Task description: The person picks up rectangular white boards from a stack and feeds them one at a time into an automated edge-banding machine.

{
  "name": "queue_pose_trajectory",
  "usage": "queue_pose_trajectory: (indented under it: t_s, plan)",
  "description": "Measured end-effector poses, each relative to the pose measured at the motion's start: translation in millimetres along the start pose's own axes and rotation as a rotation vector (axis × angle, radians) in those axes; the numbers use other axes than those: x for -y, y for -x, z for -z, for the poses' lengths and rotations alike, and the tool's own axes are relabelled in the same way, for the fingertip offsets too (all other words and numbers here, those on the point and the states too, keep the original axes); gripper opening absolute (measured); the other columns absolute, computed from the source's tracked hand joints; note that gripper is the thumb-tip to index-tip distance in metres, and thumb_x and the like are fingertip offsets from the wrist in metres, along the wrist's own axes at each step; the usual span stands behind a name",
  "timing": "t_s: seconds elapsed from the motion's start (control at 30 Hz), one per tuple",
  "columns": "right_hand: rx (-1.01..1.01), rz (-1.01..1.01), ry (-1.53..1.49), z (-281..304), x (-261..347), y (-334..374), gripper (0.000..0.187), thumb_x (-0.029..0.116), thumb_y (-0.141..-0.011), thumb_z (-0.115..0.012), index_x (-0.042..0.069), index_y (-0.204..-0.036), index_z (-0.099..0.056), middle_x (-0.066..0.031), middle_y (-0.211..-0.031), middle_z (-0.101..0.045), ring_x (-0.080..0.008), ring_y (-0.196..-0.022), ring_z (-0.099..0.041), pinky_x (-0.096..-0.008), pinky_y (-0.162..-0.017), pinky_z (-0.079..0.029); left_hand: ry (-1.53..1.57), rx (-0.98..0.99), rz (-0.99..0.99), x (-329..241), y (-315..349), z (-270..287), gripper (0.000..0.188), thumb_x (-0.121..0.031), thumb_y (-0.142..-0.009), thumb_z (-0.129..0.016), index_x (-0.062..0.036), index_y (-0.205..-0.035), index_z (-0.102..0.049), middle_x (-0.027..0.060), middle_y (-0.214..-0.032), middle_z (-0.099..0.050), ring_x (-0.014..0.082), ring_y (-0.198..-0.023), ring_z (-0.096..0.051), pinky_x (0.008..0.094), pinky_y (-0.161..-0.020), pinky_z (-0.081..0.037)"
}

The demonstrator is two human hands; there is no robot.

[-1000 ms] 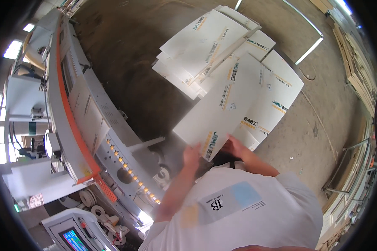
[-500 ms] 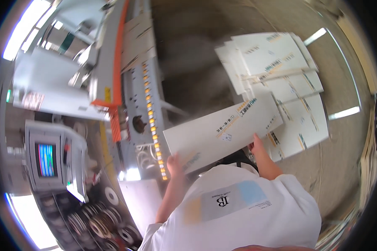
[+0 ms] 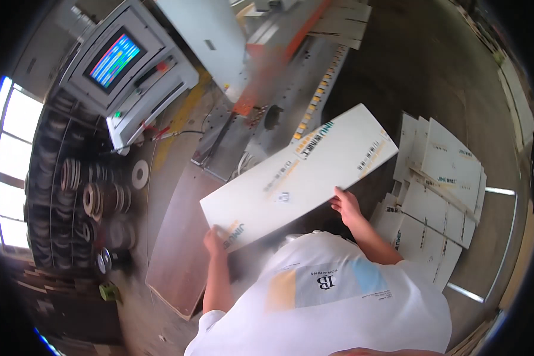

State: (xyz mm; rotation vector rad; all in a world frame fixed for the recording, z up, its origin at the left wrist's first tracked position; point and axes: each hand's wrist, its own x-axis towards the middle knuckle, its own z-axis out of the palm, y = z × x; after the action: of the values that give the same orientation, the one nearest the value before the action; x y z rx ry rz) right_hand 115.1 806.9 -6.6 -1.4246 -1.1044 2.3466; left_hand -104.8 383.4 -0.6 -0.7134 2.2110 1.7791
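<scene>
A long white board with green, orange and black print is held up in front of me, its far right corner higher than its near left one. My left hand grips the board's left end, fingers closed round the edge. On the near long edge, toward the right, my right hand is closed with the thumb on top and the other fingers partly hidden beneath. Behind the board runs the machine bed with its row of yellow rollers, partly covered by the board.
Stacked printed white boards lie to my right. A brown panel stands on the left beneath the board's end. Farther left are a control console with a lit screen and a rack of edging rolls. An orange-edged machine beam is ahead.
My view has swung left, so the console and machine sit farther right and the stacks lower. Both hands still hold the board, which now lies away from the stacks, over the brown panel and machine end.
</scene>
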Motion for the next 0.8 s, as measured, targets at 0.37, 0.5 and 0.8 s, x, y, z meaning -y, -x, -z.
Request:
queue_pose_trajectory:
  t_s: [0.37,0.5,0.8]
  plan:
    - [0.402,-0.033,0.263,-166,23,-56,0.024,0.028,-0.097,-0.062,0.007,-0.107,-0.065,-0.0044,-0.103,-0.070,-0.0161,-0.096,-0.069,-0.0276,-0.072,-0.054,0.007,-0.203,-0.012,25,16,88,0.022,-0.009,-0.083,-0.062,0.0043,-0.100,-0.061,0.0126,-0.097,-0.061,0.0251,-0.086,-0.060,0.0406,-0.068,-0.051]
    - [0.438,0.028,0.309,-167,47,-49,0.033,0.031,-0.097,-0.060,0.004,-0.116,-0.063,-0.0092,-0.110,-0.071,-0.0174,-0.098,-0.070,-0.0276,-0.077,-0.054,-0.852,-0.356,-0.521,7,9,62,0.044,-0.019,-0.085,-0.068,0.0049,-0.121,-0.061,0.0235,-0.112,-0.063,0.0390,-0.110,-0.058,0.0453,-0.094,-0.047]
    - [0.312,0.003,0.540,-30,9,-49,0.035,0.035,-0.099,-0.057,0.008,-0.121,-0.062,-0.0094,-0.109,-0.072,-0.0154,-0.087,-0.070,-0.0280,-0.071,-0.054,-0.892,0.233,-1.026,-53,27,-133,0.055,-0.031,-0.083,-0.073,-0.0062,-0.129,-0.057,0.0108,-0.136,-0.057,0.0306,-0.128,-0.051,0.0397,-0.107,-0.041]
